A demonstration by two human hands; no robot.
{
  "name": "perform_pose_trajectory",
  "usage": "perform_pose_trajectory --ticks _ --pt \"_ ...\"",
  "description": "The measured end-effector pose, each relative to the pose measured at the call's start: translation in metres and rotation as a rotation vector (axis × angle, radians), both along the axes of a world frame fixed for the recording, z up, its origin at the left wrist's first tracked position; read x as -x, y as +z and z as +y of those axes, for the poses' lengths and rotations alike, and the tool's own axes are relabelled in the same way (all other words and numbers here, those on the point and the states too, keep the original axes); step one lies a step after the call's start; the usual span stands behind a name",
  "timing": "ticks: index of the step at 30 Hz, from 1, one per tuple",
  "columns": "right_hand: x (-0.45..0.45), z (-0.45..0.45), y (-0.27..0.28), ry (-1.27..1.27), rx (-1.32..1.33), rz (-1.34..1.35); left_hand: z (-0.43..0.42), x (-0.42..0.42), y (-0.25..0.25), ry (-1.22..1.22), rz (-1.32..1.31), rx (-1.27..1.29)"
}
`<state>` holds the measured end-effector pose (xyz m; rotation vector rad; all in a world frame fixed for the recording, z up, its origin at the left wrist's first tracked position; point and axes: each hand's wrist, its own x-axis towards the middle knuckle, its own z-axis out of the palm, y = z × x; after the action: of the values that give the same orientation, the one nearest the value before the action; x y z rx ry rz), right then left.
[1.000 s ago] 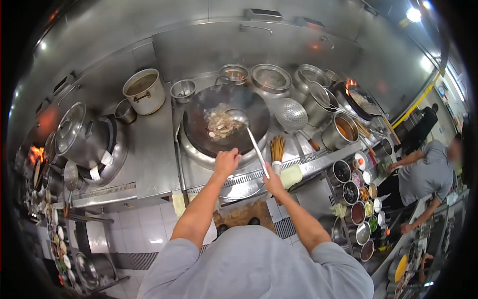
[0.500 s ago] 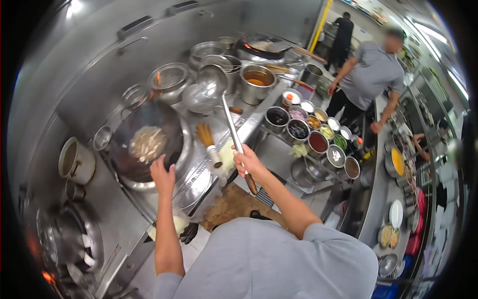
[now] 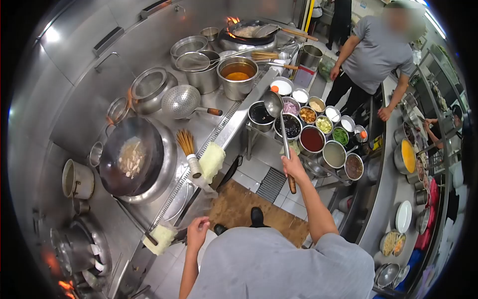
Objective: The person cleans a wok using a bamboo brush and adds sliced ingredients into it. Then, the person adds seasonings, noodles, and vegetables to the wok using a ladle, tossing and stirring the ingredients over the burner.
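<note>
Silver long-handled steel ladle (image 3: 274,104) gripped near wooden end by right hand (image 3: 294,166), right of black round metal wok (image 3: 150,172); likely for reach over round steel pots (image 3: 311,151). Left hand (image 3: 198,229) half-open, empty, well short of wok.

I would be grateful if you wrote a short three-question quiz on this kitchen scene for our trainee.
1. Which of the person's hands holds the ladle?
2. True or false: the straw brush lies beside the wok.
3. Fill in the colour: the perforated strainer has a ____ grip at the end of its handle.

Key:
1. The right hand.
2. True.
3. Brown.
</note>
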<state>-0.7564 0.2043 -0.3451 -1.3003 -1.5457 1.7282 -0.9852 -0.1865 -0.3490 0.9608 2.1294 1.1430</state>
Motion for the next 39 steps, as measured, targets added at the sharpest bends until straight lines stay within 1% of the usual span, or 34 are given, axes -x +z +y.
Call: perform_pose_trajectory --ticks 3,5,7,8,10,11,13,14,16,17,19,21,23,24,26,27,29,31,34,38,39 --pt "-0.002 0.01 -0.005 0.033 -0.009 -0.014 0.005 -0.02 -0.006 0.025 0.001 0.007" --pt "0.0 0.018 -0.018 0.046 0.015 0.008 0.011 -0.03 -0.007 0.013 0.019 0.029" --pt "0.004 0.02 -0.023 0.017 0.011 -0.072 0.018 -0.035 -0.009 -0.013 0.004 0.012" --pt "0.005 0.02 -0.026 0.017 0.014 -0.072 0.017 -0.035 -0.007 -0.019 -0.014 0.05" --pt "0.007 0.022 -0.033 0.008 -0.153 -0.223 0.019 -0.036 -0.007 -0.015 0.012 0.036" --pt "0.009 0.023 -0.041 0.007 -0.153 -0.222 0.02 -0.035 -0.007 -0.011 0.038 0.019" --pt "0.014 0.02 -0.054 -0.013 -0.242 -0.335 0.02 -0.034 -0.005 -0.019 0.049 0.018" --pt "0.017 0.018 -0.06 -0.015 -0.241 -0.334 0.02 -0.034 -0.005 -0.027 0.059 0.016" --pt "0.033 0.003 -0.06 -0.047 -0.426 -0.498 0.021 -0.034 -0.006 -0.03 0.055 0.003" --pt "0.042 -0.004 -0.058 -0.05 -0.421 -0.498 0.021 -0.033 -0.006 -0.032 0.051 -0.013" --pt "0.06 -0.014 -0.044 -0.059 -0.286 -0.557 0.02 -0.031 -0.002 -0.03 0.047 -0.008" --pt "0.071 -0.02 -0.046 -0.072 -0.282 -0.528 0.016 -0.025 0.0 -0.027 0.045 -0.011" --pt "0.079 -0.021 -0.063 -0.115 -0.406 -0.512 0.01 -0.019 -0.004 -0.037 0.07 -0.027" --pt "0.081 -0.023 -0.055 -0.114 -0.414 -0.515 0.007 -0.017 -0.004 -0.035 0.067 -0.034" --pt "0.087 -0.026 -0.021 -0.137 -0.083 -0.314 0.001 -0.013 -0.005 -0.027 0.059 -0.042" --pt "0.088 -0.024 -0.018 -0.131 -0.092 -0.319 -0.001 -0.011 -0.005 -0.02 0.053 -0.05" --pt "0.086 -0.018 -0.015 -0.164 0.089 -0.059 -0.006 -0.007 -0.007 -0.003 0.045 -0.053" --pt "0.082 -0.017 -0.011 -0.188 0.082 -0.047 -0.009 -0.003 -0.01 -0.005 0.051 -0.066" --pt "0.069 -0.018 -0.005 -0.156 -0.001 -0.109 -0.012 -0.002 -0.008 -0.013 0.048 -0.075" --pt "0.048 -0.015 0.001 -0.107 -0.007 -0.135 -0.012 -0.001 -0.013 -0.018 0.029 -0.083" --pt "0.044 -0.014 0.006 -0.078 0.027 -0.112 -0.011 -0.001 -0.013 -0.021 0.029 -0.082"
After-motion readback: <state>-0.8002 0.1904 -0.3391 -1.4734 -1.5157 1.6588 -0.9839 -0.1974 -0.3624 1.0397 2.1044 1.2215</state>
